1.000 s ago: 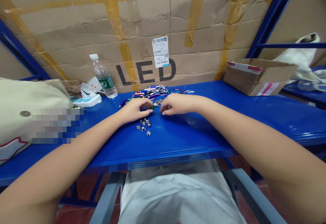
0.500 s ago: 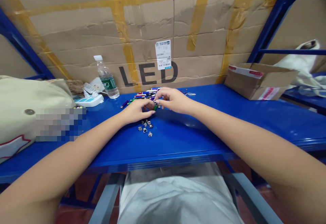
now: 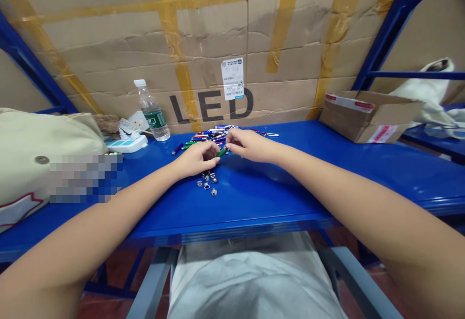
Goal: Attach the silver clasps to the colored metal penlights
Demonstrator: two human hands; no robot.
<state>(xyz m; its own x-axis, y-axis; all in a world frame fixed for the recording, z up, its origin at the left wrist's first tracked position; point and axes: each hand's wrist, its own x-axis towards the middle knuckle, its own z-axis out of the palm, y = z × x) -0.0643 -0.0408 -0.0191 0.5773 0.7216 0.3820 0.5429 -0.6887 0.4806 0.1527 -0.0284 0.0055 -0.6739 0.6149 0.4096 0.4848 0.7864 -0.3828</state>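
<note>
My left hand [image 3: 198, 158] is closed, its thumb and fingers around a small, slim green tube [image 3: 221, 153]. The tube tilts up to the right, and its upper end has a dark or silvery tip. At that end my right hand [image 3: 245, 144] pinches with thumb and forefinger; whatever small part lies between the fingertips is too small to make out. Behind both hands spreads a pile of coloured slim tubes [image 3: 203, 136] in blue, red, green and purple with silver parts. Just in front of my left hand lie several small silvery metal pieces [image 3: 207, 185].
A water bottle [image 3: 155, 115] and a white power strip [image 3: 127, 143] stand at the back left, beside a cream bag [image 3: 47, 140]. An opened cardboard box [image 3: 348, 115] sits at the back right of the blue table [image 3: 290, 183]. Taped cardboard [image 3: 218, 33] rises behind.
My right hand has moved slightly to the right, to the tube's upper end. The green tube now lies more slanted and shows more of its length. My left hand stays nearly in place.
</note>
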